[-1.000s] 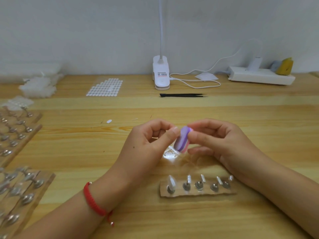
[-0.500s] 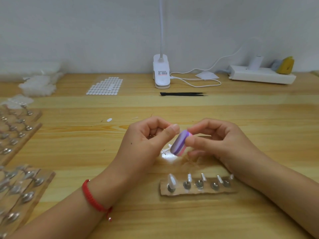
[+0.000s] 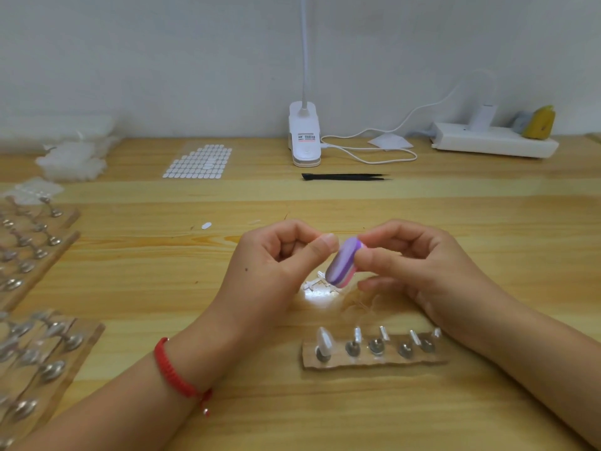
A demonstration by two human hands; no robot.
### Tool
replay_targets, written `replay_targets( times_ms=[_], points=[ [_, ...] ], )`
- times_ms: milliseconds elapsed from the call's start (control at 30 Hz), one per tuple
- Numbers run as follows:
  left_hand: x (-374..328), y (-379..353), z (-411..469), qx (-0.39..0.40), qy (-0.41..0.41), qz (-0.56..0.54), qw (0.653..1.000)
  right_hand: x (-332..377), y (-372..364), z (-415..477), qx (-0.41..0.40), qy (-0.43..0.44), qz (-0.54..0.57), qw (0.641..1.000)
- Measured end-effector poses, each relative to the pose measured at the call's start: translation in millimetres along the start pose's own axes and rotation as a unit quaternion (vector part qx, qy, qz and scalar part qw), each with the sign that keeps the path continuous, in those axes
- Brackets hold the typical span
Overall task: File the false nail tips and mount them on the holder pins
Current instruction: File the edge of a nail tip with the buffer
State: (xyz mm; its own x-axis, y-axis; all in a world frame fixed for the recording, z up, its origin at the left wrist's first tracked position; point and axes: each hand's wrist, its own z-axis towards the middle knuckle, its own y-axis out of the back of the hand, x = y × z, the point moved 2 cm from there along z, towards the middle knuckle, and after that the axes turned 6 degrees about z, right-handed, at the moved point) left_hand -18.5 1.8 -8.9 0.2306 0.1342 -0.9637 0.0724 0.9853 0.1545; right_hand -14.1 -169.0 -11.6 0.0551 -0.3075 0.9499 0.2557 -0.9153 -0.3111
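Your left hand (image 3: 279,258) holds a pinched grip above the worktop (image 3: 130,288); the tip in it is hidden. Your right hand (image 3: 413,265) grasps the file (image 3: 341,266). Stroke lightly, one edge; holder (image 3: 390,361) lies nearer you.

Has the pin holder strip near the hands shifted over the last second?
No. The pin holder strip lies where it did, the same way below and slightly right of the black tweezers as before.
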Motion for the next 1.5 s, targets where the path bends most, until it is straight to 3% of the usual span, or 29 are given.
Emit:
replay_targets(
  times_ms=[167,433,600,767,867,1000,1133,1267,1400,1500],
  points=[
    [0.4,-0.9,-0.3,0.004,0.004,0.007,1.000,1.5,10.5,5.2,-0.075,-0.003,0.130,0.989],
    [0.0,-1.6,-1.7,0.007,-0.009,0.040,0.999,-1.2,1.0,-0.4,0.011,-0.023,-0.025,0.999],
    [-0.2,-5.6,-3.3,0.066,-0.006,0.053,0.996,-1.5,0.1,-0.6,-0.012,-0.040,0.037,0.998],
    [1.1,-2.5,-0.6,0.031,0.001,0.034,0.999,-1.5,1.2,-1.6,-0.007,-0.040,-0.039,0.998],
    [-0.3,-7.5,-2.9,0.070,-0.013,0.049,0.996,-0.9,0.7,-1.5,-0.015,-0.036,0.001,0.999],
    [0.3,-4.2,-1.2,0.043,-0.011,0.036,0.998,0.6,-1.8,-1.6,0.004,-0.049,0.020,0.999],
    [-1.6,-8.4,-4.9,0.076,-0.038,0.081,0.993,0.2,-1.4,-1.4,0.003,-0.047,0.015,0.999],
    [0.1,-2.8,-1.2,0.020,-0.025,0.069,0.997,0.5,0.2,-1.8,0.008,-0.051,-0.007,0.999],
    [0.4,-7.1,-3.3,0.070,-0.023,0.070,0.995,0.9,0.7,-0.7,-0.005,-0.042,-0.001,0.999],
    [1.5,-4.0,-0.9,0.036,-0.018,0.055,0.998,1.3,0.6,-1.4,0.002,-0.047,0.010,0.999]
  ],
)
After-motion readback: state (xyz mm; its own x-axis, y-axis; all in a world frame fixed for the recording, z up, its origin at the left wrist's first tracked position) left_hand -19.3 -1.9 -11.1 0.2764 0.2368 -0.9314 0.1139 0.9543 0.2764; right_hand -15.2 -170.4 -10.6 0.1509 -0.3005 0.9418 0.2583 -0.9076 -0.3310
